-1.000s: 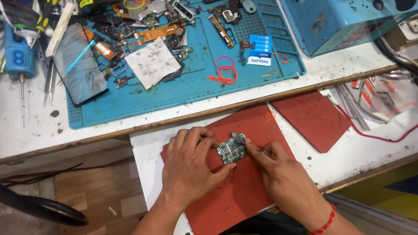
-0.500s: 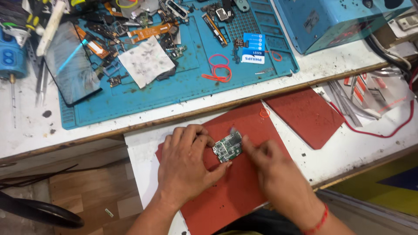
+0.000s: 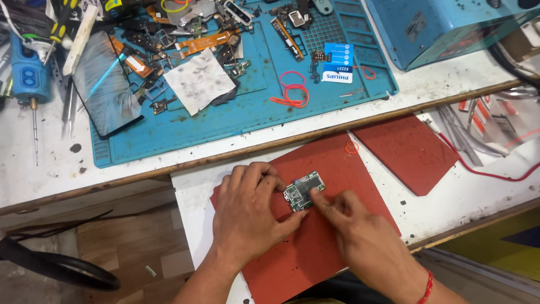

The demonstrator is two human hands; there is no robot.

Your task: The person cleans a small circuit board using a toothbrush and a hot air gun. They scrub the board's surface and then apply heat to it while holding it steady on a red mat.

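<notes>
Since the earlier frames the board (image 3: 304, 191) has turned a little under the hands, and the right hand (image 3: 351, 228) has slid in from the board's right edge so that its fingertips (image 3: 316, 198) now press down on the board's lower right corner. The left hand (image 3: 247, 211) stays where it was, spread flat, palm down.

The board is a small green circuit board. It lies tilted on the red mat (image 3: 315, 247), between the two hands. The left fingers are closed on it from two sides: the index tip touches its upper left edge and the thumb touches its lower left corner. The right fingers are bunched together, pinched down onto the board rather than wrapped round it. A red thread (image 3: 427, 284) circles the right wrist.

Beyond the fingers, a small red band (image 3: 352, 147) lies on the mat's far edge. A second red mat (image 3: 408, 152) lies to the right of the right fingers, well apart. Farther off, past a wooden edge, the desk (image 3: 50, 174) carries a blue mat (image 3: 247, 112) with loose parts, a dark phone screen (image 3: 107, 90), a smudged white sheet (image 3: 199, 81) and red bands (image 3: 289, 95). A blue box (image 3: 444, 25) stands at the far right.
</notes>
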